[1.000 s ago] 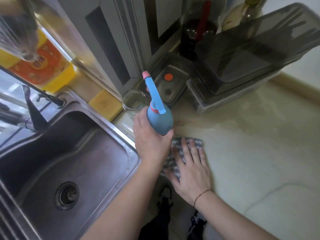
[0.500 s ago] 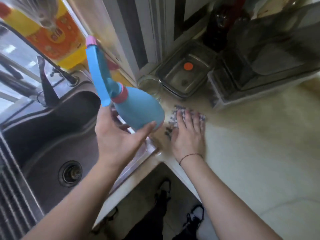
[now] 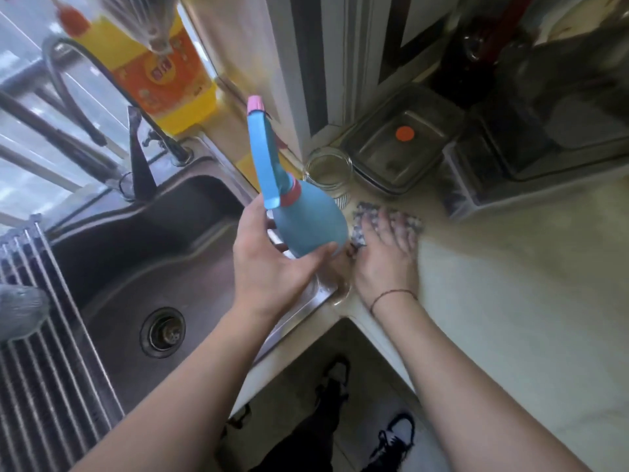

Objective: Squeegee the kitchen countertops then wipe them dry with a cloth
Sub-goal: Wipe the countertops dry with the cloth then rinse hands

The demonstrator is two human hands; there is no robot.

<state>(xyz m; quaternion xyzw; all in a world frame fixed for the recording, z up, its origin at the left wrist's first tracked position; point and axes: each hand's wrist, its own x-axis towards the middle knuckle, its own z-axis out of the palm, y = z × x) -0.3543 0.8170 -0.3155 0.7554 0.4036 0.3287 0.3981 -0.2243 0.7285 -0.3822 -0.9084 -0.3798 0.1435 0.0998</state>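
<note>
Left hand (image 3: pixel 272 264) grips the blue spray bottle (image 3: pixel 306 223) by its rounded body, fingers and thumb curled round it; the bottle is held in the air over the sink's right rim, tilted, its pink-tipped nozzle up and away from the person. Right hand (image 3: pixel 388 253) lies flat, fingers straight and spread, pressing the patterned cloth (image 3: pixel 360 226) onto the counter (image 3: pixel 510 301). The cloth sits just right of the sink (image 3: pixel 136 267), close to the counter's front edge; part of it is hidden under the hand. A thin bracelet circles the right wrist.

Behind the cloth, further from the sink's front rim, stands an open glass jar (image 3: pixel 328 172); right of the jar is a lidded clear container (image 3: pixel 398 148) with an orange dot. A faucet (image 3: pixel 102 80) rises at the sink's back edge, with a yellow bottle (image 3: pixel 163 76) behind it. A metal rack (image 3: pixel 44 352) lies across the sink's left side. The picture is motion-blurred; fine detail on the cloth cannot be made out.
</note>
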